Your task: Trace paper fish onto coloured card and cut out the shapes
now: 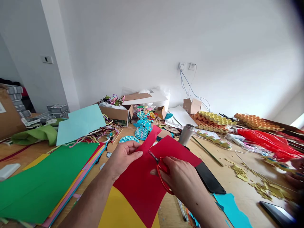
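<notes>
My left hand (124, 158) pinches a red sheet of paper (140, 190) near its left edge, thumb on top. In my right hand (179, 174) is a pair of red-handled scissors (163, 177), the fingers wrapped around its handles. The blades reach into a cut in the red sheet, beside a partly separated strip (154, 134) that rises from the left hand. Below the red sheet lies a yellow sheet (116, 209). A black phone (210, 177) sticks out from under the sheet's right corner.
Stacked coloured sheets (45, 177), green on top, lie at left. A metal bottle (186, 134) stands behind the red sheet. Egg cartons (213, 118), a red plastic bag (268, 142), yellow scraps (239, 172) and another phone (276, 213) are at right. Blue scraps (234, 207) lie near my right forearm.
</notes>
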`<state>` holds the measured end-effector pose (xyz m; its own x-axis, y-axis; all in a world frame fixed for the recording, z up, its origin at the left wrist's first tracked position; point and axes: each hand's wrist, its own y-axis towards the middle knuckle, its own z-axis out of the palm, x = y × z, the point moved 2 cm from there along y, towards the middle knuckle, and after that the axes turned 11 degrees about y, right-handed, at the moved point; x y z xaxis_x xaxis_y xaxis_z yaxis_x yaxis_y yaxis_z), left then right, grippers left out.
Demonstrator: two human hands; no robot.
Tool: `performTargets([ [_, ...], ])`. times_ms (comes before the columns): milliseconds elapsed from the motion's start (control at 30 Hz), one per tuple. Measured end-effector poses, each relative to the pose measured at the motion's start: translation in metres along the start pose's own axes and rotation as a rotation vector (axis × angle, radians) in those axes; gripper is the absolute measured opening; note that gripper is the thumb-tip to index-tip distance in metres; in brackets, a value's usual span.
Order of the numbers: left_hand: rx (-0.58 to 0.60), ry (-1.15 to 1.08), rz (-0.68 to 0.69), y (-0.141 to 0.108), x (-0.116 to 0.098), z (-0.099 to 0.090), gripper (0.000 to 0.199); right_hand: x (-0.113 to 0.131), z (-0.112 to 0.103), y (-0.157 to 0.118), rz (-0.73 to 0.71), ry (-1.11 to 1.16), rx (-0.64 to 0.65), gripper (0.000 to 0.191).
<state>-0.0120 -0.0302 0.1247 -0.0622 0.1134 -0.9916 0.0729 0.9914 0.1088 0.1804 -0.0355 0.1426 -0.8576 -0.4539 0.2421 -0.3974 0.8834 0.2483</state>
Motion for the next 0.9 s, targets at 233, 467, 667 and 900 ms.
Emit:
performTargets([
  [233,-0.011,0.017,0.028,0.0024,0.0023,-0.0003,0.027,0.0024,0.0003,0.0009,-0.007,0.004,0.003,0.035],
  [467,-0.021,-0.043,-0.030,0.0006,0.0017,0.0008,0.032,0.0024,0.0028,0.0018,-0.029,0.008,0.009,0.034],
  [667,-0.060,-0.050,-0.019,0.0015,0.0012,0.0021,0.033,-0.0005,0.0061,0.0014,-0.050,-0.006,-0.006,0.034],
  [900,-0.018,-0.048,-0.039,-0.0016,0.0000,0.0053,0.028,-0.0004,0.0087,0.0008,-0.106,-0.038,-0.039,0.031],
])
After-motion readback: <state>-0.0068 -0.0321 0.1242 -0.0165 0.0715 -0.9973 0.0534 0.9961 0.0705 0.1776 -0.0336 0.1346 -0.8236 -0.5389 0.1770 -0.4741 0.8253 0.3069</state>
